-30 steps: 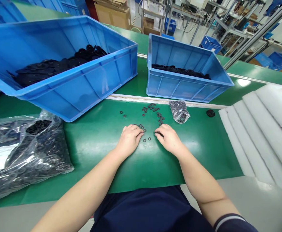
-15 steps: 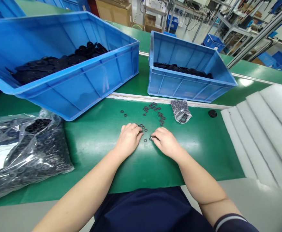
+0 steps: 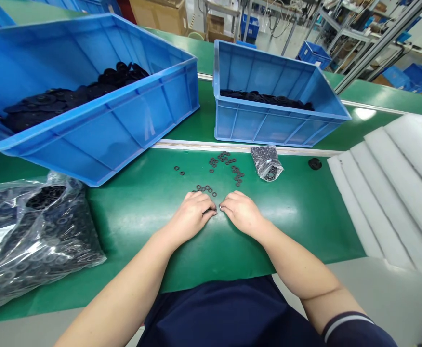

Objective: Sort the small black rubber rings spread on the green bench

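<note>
My left hand [image 3: 195,213] rests low over the green tabletop, thumb and forefinger pinched on a black ring [image 3: 216,209] that is mostly hidden. Close to its right, my right hand [image 3: 243,210] pinches a tiny ring [image 3: 220,207] showing a bright glint; its exact form is too small to tell. The fingertips of the two hands are slightly apart. Several loose black rings [image 3: 207,188] lie just beyond my left fingers. Farther off are more black rings [image 3: 227,158], in loose clusters. A small clear bag [image 3: 265,161] of little dark and shiny rings stands open beyond my right hand.
Two blue bins, a large one [image 3: 124,115] and a smaller one [image 3: 269,126], hold flat black parts. A big plastic bag [image 3: 62,241] of black rings lies left. White foam sheets [image 3: 373,193] stand right, near a black round part [image 3: 315,164].
The loose ring between my hands no longer shows on the table; my left fingertips have closed at that spot. My right hand has come nearer the left. The view has shifted slightly.
</note>
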Demonstrator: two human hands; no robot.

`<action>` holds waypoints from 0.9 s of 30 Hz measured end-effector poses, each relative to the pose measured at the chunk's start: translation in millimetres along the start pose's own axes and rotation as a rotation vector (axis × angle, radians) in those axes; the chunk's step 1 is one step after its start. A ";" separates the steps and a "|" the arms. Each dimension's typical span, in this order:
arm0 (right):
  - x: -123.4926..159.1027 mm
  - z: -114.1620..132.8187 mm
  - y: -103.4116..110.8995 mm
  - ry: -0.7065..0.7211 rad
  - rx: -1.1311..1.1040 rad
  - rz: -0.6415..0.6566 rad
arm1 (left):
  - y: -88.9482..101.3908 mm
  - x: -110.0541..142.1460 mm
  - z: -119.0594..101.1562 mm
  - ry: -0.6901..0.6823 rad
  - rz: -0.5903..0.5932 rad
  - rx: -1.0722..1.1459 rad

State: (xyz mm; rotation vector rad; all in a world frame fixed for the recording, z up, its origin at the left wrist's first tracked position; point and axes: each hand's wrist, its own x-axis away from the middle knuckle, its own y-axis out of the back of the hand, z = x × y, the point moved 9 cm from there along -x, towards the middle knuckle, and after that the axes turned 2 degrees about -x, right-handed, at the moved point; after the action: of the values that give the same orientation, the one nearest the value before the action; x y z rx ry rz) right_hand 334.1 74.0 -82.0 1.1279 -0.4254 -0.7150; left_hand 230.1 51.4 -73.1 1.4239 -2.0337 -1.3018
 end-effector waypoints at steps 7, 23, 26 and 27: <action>5.2 16.4 -5.0 -0.015 0.230 0.141 | -2.0 -0.5 1.3 0.006 -0.037 -0.035; 11.1 -60.0 42.4 -0.368 -0.065 -0.279 | -9.1 6.9 -17.9 0.015 -0.119 -0.378; 20.1 -73.1 44.3 -0.395 -0.111 -0.202 | -16.2 22.0 -32.9 0.036 -0.086 -0.497; 21.6 -75.6 45.6 -0.398 -0.115 -0.190 | -18.2 25.8 -36.0 0.044 -0.075 -0.511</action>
State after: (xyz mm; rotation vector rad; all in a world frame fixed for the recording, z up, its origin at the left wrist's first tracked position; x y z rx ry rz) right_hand 411.4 120.2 -70.0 0.9238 -0.6082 -1.1251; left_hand 254.1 10.0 -74.9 1.2771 -1.4781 -1.6517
